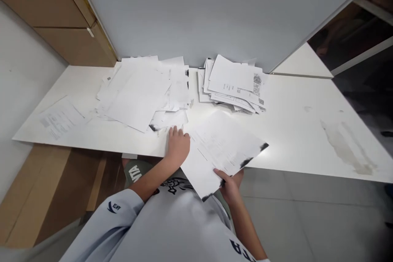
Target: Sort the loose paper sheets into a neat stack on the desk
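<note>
My right hand (231, 184) grips the near edge of a printed sheet (222, 149) with dark smudged corners, thumb on top, holding it partly over the table's front edge. My left hand (177, 145) rests on the white table (294, 131) with fingers laid flat, touching that sheet's left edge and the near edge of a wide loose pile of papers (144, 90). A second, tidier stack of printed papers (233, 84) lies behind the held sheet.
A single printed sheet (59, 118) lies at the table's left end. A grey panel (208, 12) stands along the table's back. Brown cabinets (58, 20) are at left. A grey smear (345, 147) marks the table's right side. Tiled floor (307, 213) lies below.
</note>
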A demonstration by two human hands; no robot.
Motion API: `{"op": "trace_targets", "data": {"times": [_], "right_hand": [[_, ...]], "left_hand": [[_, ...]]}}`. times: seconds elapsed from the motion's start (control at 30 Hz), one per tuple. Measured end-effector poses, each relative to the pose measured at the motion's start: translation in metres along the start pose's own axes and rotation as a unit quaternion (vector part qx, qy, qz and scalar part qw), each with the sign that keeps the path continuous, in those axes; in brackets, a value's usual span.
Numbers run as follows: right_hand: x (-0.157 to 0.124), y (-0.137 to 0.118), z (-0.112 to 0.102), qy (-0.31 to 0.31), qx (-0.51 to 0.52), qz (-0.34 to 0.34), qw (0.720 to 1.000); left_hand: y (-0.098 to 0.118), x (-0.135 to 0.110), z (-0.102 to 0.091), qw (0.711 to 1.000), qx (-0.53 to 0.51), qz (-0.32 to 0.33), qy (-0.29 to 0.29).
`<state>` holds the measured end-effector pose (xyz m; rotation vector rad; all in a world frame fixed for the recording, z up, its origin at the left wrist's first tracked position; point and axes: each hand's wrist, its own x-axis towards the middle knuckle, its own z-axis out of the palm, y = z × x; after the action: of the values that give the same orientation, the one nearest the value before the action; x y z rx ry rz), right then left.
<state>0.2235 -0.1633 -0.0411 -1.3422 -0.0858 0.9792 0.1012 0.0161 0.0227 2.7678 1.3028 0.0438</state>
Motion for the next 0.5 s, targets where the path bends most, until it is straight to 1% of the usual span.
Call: {"op": "trace_targets", "data": {"times": [0.07,0.13,0.23,0.3,0.4,0.5], "right_hand": [[0.000,-0.001,0.002,0.013,-0.003,0.016,1.000],[-0.001,-0.002,0.003,0.028,-0.006,0.027,0.999],[-0.004,-0.002,0.005,0.038,-0.006,0.039,0.999],[-0.007,-0.001,0.007,0.035,0.001,0.054,0.998],[-0.010,0.002,0.011,0.025,0.009,0.079,0.996],[-0.012,0.006,0.015,0.024,0.018,0.078,0.997]], "left_hand": [[0.001,0.002,0.004,1.000,-0.006,0.005,0.004],[-0.003,0.001,0.006,1.000,-0.024,0.002,0.008],[-0.011,-0.003,0.009,0.998,-0.057,-0.026,0.010],[-0.015,-0.005,0.010,0.995,-0.082,-0.046,0.019],[-0.017,-0.003,0.012,0.991,-0.111,-0.058,0.037],[-0.017,0.002,0.014,0.990,-0.119,-0.060,0.050]]}}
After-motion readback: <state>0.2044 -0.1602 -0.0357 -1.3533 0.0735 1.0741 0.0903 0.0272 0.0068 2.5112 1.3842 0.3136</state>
